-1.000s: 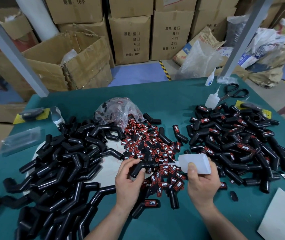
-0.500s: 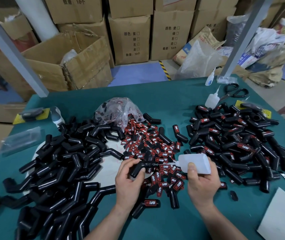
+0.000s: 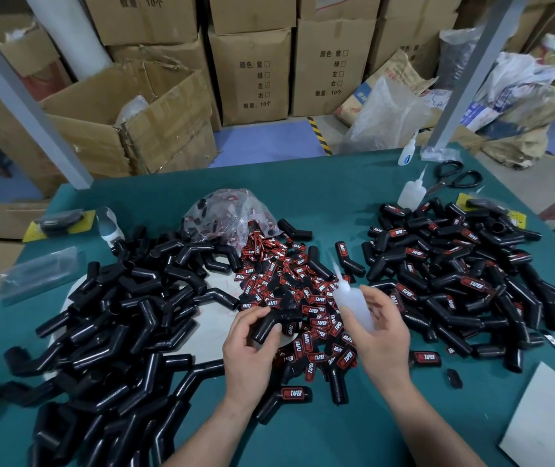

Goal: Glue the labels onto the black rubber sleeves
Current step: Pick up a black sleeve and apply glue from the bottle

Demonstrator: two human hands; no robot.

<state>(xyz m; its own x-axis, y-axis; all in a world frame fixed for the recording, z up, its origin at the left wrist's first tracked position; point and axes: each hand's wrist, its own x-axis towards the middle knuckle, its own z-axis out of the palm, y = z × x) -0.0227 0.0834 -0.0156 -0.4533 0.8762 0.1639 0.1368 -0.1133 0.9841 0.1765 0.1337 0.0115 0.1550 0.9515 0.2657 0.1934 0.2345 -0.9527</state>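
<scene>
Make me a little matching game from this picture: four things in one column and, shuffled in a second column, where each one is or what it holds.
Things:
1. left hand
2. right hand
3. scissors
4. bag

Places or states:
a. lies at the far right of the table
b. holds a glue bottle
c. sits behind the loose labels
d. holds a sleeve

Pairs: 1-d, 2-b, 3-a, 4-c.
</scene>
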